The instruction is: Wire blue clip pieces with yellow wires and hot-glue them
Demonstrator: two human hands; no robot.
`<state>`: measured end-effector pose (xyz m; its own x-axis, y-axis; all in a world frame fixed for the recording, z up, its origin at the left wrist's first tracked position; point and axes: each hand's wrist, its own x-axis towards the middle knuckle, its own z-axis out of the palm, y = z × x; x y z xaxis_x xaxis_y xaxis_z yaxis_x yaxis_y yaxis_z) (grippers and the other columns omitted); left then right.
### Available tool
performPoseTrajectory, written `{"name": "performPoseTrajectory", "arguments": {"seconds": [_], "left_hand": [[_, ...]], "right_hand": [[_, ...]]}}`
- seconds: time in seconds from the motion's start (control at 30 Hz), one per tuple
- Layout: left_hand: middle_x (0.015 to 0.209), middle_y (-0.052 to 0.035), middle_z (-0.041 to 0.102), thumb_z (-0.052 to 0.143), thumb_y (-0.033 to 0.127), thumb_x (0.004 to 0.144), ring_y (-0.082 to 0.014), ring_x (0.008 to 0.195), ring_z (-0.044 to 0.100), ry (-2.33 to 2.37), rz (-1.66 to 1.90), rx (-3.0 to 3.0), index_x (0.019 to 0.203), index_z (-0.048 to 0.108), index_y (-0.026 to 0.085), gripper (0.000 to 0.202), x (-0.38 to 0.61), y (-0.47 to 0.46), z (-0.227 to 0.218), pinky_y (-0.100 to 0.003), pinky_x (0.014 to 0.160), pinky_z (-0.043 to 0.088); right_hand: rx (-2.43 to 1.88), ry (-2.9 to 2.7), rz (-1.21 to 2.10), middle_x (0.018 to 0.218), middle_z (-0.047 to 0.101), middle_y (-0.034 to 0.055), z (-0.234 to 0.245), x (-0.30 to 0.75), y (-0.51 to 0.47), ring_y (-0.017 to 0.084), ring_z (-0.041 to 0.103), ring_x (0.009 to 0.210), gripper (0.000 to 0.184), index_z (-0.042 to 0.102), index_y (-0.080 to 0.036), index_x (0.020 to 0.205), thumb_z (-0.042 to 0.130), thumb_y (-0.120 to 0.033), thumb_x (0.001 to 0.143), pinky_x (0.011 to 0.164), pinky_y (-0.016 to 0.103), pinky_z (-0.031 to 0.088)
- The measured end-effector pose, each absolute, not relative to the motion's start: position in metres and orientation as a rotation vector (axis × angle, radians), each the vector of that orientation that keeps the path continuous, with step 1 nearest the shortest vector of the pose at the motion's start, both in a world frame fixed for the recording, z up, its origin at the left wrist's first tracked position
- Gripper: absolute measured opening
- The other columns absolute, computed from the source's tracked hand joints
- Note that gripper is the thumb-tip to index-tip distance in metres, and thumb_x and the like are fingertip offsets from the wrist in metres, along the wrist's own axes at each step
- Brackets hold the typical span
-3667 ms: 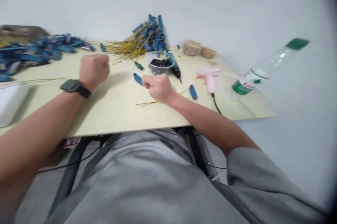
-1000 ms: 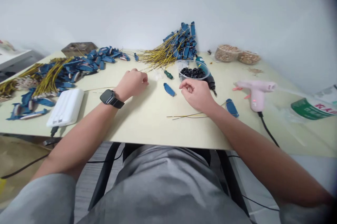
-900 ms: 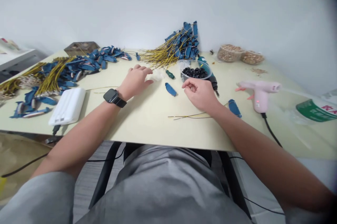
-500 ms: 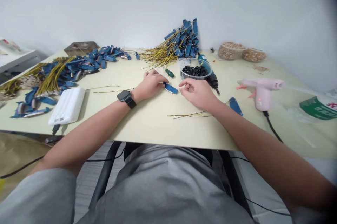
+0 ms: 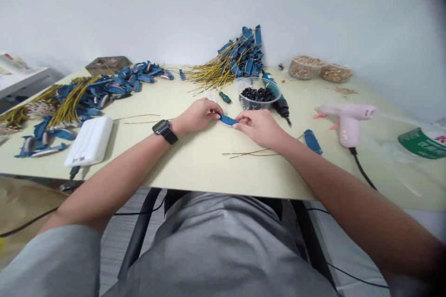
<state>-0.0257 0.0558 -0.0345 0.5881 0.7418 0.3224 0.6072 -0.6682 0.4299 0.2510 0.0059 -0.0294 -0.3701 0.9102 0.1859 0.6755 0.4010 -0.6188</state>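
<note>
Between my two hands, low over the table, is a small blue piece (image 5: 228,120) with a pale lower edge. My left hand (image 5: 200,115) pinches its left end, and my right hand (image 5: 257,126) pinches its right end. Thin wires (image 5: 142,119) lie on the table to the left of my left hand, partly behind it. Below my right forearm lie more thin wires (image 5: 244,153), and a second blue piece (image 5: 312,141) rests just right of that arm. Just beyond my hands are a green-handled tool (image 5: 225,97) and a clear tub of small black parts (image 5: 258,94).
A pink glue gun (image 5: 349,122) stands at the right, its cord running to the front edge. Behind the tub lies a dark green power tool (image 5: 278,97). Blue pieces with yellow wires (image 5: 240,55) are heaped at the back and left. A white power bank (image 5: 89,141) sits at left.
My right hand has moved slightly left and closed on the right end of the blue piece. My left hand keeps hold of the other end, and the piece has tilted a little.
</note>
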Motion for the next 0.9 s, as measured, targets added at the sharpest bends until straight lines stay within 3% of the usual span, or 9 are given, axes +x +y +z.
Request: {"name": "performPoseTrajectory", "arguments": {"seconds": [0.2,0.33,0.43,0.5,0.57,0.67,0.73,0.9], "left_hand": [[0.112,-0.0105,0.088,0.066,0.036,0.111,-0.0222,0.098,0.075,1.015,0.809,2.324,0.119,0.087,0.017,0.03,-0.027,0.051,-0.03,-0.034,0.091,0.055],[0.094,-0.0106,0.083,0.06,0.067,0.119,-0.0177,0.077,0.066,0.996,0.918,2.039,0.108,0.083,0.016,0.057,-0.025,0.048,-0.028,-0.032,0.075,0.05],[0.078,-0.0091,0.078,0.061,0.084,0.115,-0.0134,0.06,0.055,1.048,0.905,1.814,0.09,0.078,0.017,0.073,-0.022,0.041,-0.022,-0.031,0.062,0.044],[0.073,-0.0109,0.077,0.062,0.084,0.115,-0.0119,0.056,0.056,1.072,0.834,1.718,0.075,0.073,0.017,0.078,-0.019,0.035,-0.017,-0.03,0.058,0.043],[0.07,-0.0098,0.077,0.067,0.074,0.117,-0.011,0.051,0.055,1.051,0.707,1.624,0.078,0.079,0.015,0.071,-0.014,0.029,-0.011,-0.03,0.053,0.04],[0.063,-0.0087,0.073,0.059,0.054,0.126,-0.009,0.043,0.049,1.084,0.622,1.501,0.076,0.078,0.014,0.067,-0.008,0.024,-0.004,-0.029,0.047,0.033],[0.06,-0.008,0.071,0.055,0.051,0.128,-0.0075,0.04,0.044,1.108,0.593,1.433,0.073,0.074,0.014,0.069,-0.005,0.022,0.0,-0.027,0.044,0.028],[0.057,-0.0055,0.064,0.054,0.058,0.127,-0.0056,0.039,0.037,1.059,0.444,1.303,0.068,0.064,0.016,0.074,-0.007,0.018,0.003,-0.02,0.04,0.018]], "right_hand": [[-1.306,-2.06,0.605,0.084,0.078,0.0036,-0.029,0.251,0.005,0.019,0.06,0.074,0.013,0.086,-0.018,0.104,0.079,-0.029,0.1,0.074,0.036,0.042],[-1.25,-2.001,0.563,0.083,0.078,0.0046,-0.027,0.25,0.002,0.02,0.061,0.072,0.017,0.085,-0.018,0.105,0.076,-0.03,0.099,0.069,0.035,0.042],[-1.188,-1.985,0.582,0.087,0.082,0.0067,-0.026,0.25,0.0,0.02,0.065,0.072,0.02,0.085,-0.019,0.104,0.076,-0.035,0.099,0.069,0.035,0.047],[-1.179,-1.976,0.584,0.089,0.084,0.0084,-0.029,0.253,0.002,0.022,0.07,0.073,0.021,0.086,-0.019,0.104,0.076,-0.038,0.1,0.069,0.035,0.051],[-1.172,-1.97,0.54,0.081,0.083,0.0083,-0.035,0.257,0.007,0.022,0.072,0.068,0.018,0.086,-0.021,0.101,0.08,-0.037,0.098,0.065,0.036,0.05],[-1.152,-1.942,0.5,0.075,0.083,0.0094,-0.044,0.262,0.017,0.022,0.073,0.062,0.009,0.088,-0.025,0.096,0.09,-0.032,0.091,0.059,0.038,0.047],[-1.2,-1.921,0.506,0.077,0.083,0.0101,-0.045,0.261,0.019,0.024,0.073,0.063,0.016,0.088,-0.026,0.096,0.09,-0.041,0.089,0.061,0.039,0.049],[-1.441,-1.913,0.511,0.076,0.079,0.0097,-0.026,0.251,0.006,0.03,0.069,0.069,0.051,0.084,-0.025,0.096,0.066,-0.067,0.073,0.072,0.046,0.051]]}}
